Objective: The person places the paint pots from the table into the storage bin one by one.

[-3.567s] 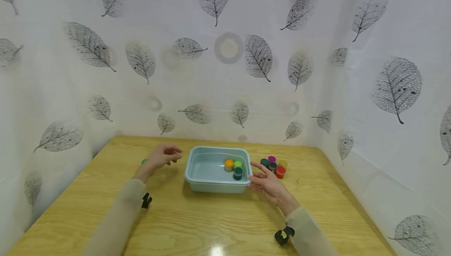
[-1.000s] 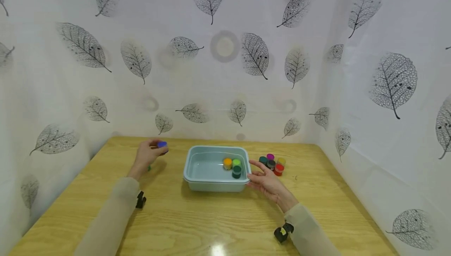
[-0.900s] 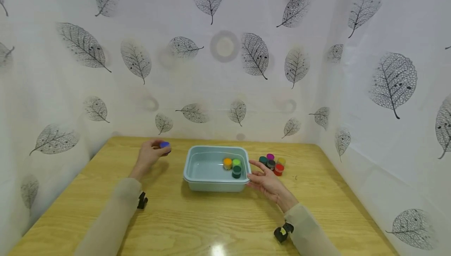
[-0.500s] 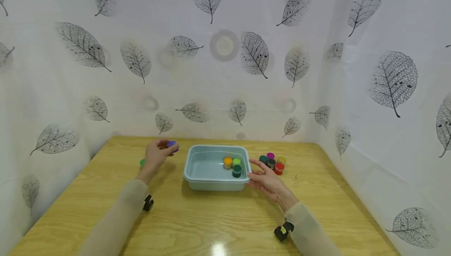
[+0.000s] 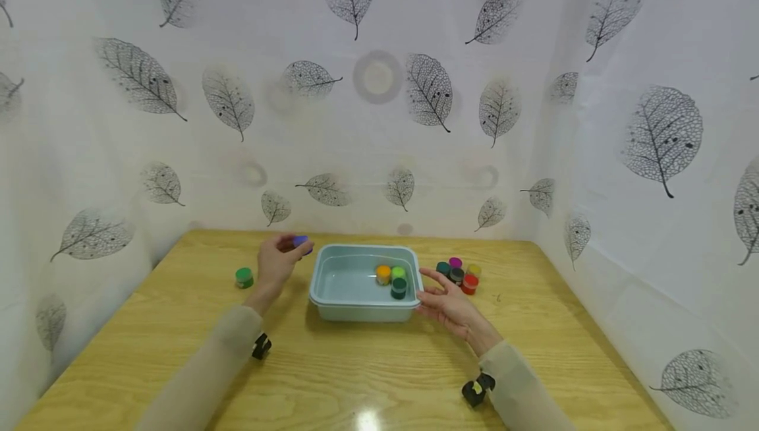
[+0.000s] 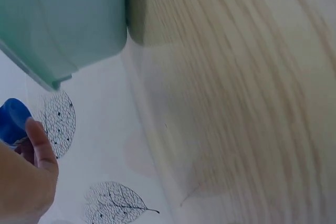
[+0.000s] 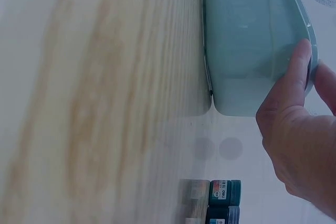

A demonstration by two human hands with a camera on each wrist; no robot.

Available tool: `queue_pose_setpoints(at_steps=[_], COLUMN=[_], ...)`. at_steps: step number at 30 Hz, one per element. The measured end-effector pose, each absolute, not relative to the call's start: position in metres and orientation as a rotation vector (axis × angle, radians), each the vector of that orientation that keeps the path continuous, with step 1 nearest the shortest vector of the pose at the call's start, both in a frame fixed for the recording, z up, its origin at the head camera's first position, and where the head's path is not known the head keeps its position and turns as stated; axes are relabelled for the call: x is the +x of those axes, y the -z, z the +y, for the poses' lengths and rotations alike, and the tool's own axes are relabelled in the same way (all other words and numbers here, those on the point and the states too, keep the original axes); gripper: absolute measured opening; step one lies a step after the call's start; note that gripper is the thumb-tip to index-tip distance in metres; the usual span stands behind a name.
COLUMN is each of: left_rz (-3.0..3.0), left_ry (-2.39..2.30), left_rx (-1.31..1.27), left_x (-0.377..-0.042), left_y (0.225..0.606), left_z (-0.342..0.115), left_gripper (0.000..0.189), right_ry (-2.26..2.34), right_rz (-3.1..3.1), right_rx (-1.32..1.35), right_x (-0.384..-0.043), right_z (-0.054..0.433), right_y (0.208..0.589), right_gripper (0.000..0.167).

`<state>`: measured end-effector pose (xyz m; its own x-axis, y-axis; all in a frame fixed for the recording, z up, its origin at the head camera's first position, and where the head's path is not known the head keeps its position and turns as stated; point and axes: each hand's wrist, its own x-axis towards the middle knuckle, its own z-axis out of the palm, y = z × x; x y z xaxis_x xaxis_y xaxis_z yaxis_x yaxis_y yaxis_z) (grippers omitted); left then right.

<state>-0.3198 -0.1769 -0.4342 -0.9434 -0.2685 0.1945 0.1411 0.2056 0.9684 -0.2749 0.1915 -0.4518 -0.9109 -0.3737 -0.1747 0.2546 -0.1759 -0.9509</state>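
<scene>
My left hand [image 5: 277,261] pinches a small paint jar with a blue lid [image 5: 301,242] between thumb and fingers, held above the table just left of the tub. In the left wrist view the blue jar [image 6: 14,120] sits at the fingertips, apart from the tub wall. My right hand [image 5: 453,309] holds the right end of the light blue plastic tub [image 5: 362,314]; the right wrist view shows a digit against its outer wall and another at the rim [image 7: 313,51]. Inside the tub stand an orange jar [image 5: 383,275], a light green jar [image 5: 398,273] and a dark green jar [image 5: 399,288].
A green-lidded jar [image 5: 244,277] stands alone on the wooden table [image 5: 332,378], left of my left hand. Several more jars, including a red one [image 5: 470,284], cluster right of the tub. A leaf-patterned white curtain [image 5: 379,141] hangs behind and along the sides.
My left hand has picked up the blue-lidded jar and carried it rightward toward the tub, uncovering the green-lidded jar. The right hand stays at the tub's end.
</scene>
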Motion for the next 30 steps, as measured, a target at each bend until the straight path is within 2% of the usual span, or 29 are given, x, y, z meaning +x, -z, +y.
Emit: queue_pose_setpoints(at_steps=[9, 18, 30], left_rz=[-2.253, -2.344, -2.482], left_ry=[1.798, 1.745, 1.659], left_rx=[0.131, -0.077, -0.184], left_x=[-0.312, -0.312, -0.305], left_y=[0.427, 0.424, 0.418], left_z=[-0.154, -0.131, -0.11], left_gripper=[0.047, 0.042, 0.036], right_ry=[2.135, 2.125, 2.113], right_rz=[1.685, 1.711, 1.705], right_rx=[-0.137, -0.154, -0.152], right_x=[-0.274, -0.275, -0.275], right_z=[0.191, 0.194, 0.194], right_y=[0.451, 0.452, 0.452], right_gripper=[0.069, 0.068, 0.068])
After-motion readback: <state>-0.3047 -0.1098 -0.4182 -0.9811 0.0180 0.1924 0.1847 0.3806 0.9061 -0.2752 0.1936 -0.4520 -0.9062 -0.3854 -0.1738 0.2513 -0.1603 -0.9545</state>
